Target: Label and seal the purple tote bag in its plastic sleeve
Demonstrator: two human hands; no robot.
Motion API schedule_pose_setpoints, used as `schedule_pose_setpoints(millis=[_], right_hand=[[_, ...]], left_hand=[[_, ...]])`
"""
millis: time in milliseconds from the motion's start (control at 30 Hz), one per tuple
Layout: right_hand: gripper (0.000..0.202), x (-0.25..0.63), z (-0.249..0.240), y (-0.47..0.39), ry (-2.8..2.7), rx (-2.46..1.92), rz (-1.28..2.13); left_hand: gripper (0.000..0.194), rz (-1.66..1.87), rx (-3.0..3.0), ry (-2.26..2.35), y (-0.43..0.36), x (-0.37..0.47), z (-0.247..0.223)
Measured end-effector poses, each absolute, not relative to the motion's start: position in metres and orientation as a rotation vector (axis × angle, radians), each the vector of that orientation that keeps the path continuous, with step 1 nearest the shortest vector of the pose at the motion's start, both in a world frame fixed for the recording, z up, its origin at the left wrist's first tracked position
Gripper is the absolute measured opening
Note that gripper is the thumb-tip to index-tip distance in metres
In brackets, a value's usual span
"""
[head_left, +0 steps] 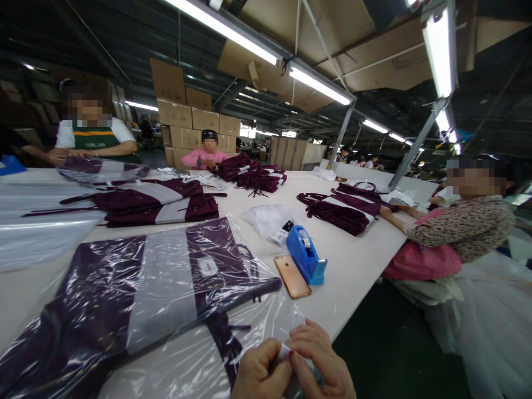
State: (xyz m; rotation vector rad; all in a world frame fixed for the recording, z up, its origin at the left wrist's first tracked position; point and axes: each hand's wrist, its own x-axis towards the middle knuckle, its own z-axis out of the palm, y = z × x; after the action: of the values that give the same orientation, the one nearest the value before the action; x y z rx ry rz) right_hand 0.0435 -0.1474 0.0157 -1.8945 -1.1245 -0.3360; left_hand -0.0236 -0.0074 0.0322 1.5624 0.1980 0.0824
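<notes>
My left hand [261, 370] and my right hand [319, 363] meet at the table's front edge, both closed in a pinch. Between their fingertips is a whitish fold that looks like the edge of a clear plastic bag [270, 318]; a tiny red spot shows beside it. Left of my hands lies a folded dark purple garment [89, 277] inside clear plastic, with a pale grey band [160, 282] across it and a white label [208, 266]. A dark purple strap [224, 338] reaches toward my left hand. Beyond my hands lie a gold phone [292, 277] and a blue tape dispenser [305, 252].
Stacked purple garments lie at the back left [191, 208], back middle [266, 180] and right [353, 216]. White crumpled plastic [266, 219] sits mid-table. Flat clear bags [41, 216] cover the left. Three people work around the white table [357, 271]; one sits close on the right [461, 233].
</notes>
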Motion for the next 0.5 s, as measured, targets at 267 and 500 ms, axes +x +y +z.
schedule_pose_setpoints(millis=[267,500], right_hand=[[0.017,0.038,0.012,-0.144,-0.935,-1.810,-0.148],[0.034,0.027,0.010,-0.136,-0.341,-1.559,0.131]], left_hand=[[0.028,0.045,1.656,0.211,-0.007,-0.022,0.019],[0.020,0.058,1.632,0.183,-0.010,-0.024,0.015]])
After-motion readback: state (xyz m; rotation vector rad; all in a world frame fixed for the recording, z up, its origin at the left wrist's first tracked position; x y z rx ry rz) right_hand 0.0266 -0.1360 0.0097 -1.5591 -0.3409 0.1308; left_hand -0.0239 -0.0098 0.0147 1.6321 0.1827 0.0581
